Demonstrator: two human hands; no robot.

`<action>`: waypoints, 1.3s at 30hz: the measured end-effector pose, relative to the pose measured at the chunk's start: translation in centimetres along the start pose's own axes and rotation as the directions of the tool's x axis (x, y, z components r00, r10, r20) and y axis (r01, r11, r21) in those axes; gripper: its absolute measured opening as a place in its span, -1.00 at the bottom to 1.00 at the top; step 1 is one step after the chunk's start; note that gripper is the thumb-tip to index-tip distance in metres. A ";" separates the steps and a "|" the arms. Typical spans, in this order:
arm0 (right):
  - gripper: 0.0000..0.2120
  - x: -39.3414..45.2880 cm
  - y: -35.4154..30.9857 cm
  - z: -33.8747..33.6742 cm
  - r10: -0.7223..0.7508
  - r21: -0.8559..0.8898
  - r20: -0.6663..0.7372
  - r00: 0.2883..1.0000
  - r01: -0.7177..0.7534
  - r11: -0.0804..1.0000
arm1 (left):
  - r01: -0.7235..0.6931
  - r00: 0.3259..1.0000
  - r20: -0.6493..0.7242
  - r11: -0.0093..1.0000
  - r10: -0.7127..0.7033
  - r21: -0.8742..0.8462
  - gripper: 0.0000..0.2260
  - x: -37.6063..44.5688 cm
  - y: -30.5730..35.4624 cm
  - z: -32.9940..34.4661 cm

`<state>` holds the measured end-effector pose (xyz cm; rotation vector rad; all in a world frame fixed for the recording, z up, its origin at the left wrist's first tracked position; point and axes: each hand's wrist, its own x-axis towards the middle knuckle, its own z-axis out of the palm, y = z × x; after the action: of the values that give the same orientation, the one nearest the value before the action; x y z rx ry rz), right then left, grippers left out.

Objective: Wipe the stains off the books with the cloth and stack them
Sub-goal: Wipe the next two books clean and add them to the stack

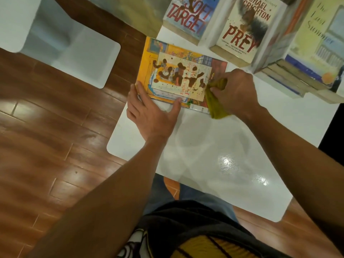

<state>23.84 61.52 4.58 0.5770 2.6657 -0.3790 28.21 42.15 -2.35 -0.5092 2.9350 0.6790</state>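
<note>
A white table (214, 155) stands on a brown wood-plank floor (46, 136), with a white chair (74, 58) off its left edge. Along the far edge lie three paperbacks: "SOFT TARGET" (188, 17) to the left, Michael Crichton's "PREY" (243, 30) in the middle with brown splatter on its cover, and "The Last Summer" (314, 40) on top of a stack at the far right corner. Near the table's left edge lies a yellow picture book (178, 75), its long axis running roughly along that edge, its front smeared with dark brown stains (178, 73); red lettering reads "FROM THE DAY", sideways to the viewer. The left hand (152, 112) presses flat, fingers spread, on the book's near-left corner. The right hand (236, 90) grips a bunched olive-green cloth (216, 97) against the book's right end.
</note>
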 end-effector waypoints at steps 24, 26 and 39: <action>-0.64 0.6 -0.9 0.3 -0.001 0.059 -0.041 0.999 0.003 0.998 | 0.007 1.000 0.004 1.000 -0.007 0.005 0.01 0.3 -0.2 -0.2; -0.64 0.2 -1.2 0.6 -0.081 0.000 0.003 0.997 0.081 0.997 | 0.002 1.000 0.000 1.000 -0.002 -0.002 0.00 0.1 -0.2 -0.2; -0.63 1.2 -1.3 0.0 -0.088 -0.014 -0.016 0.996 0.088 0.996 | 0.014 1.000 0.007 1.000 -0.014 -0.011 0.00 0.3 -0.2 -0.2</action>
<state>22.27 60.80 4.27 0.4618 2.7137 -0.3821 27.99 41.82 -2.26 -0.5266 2.9196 0.6940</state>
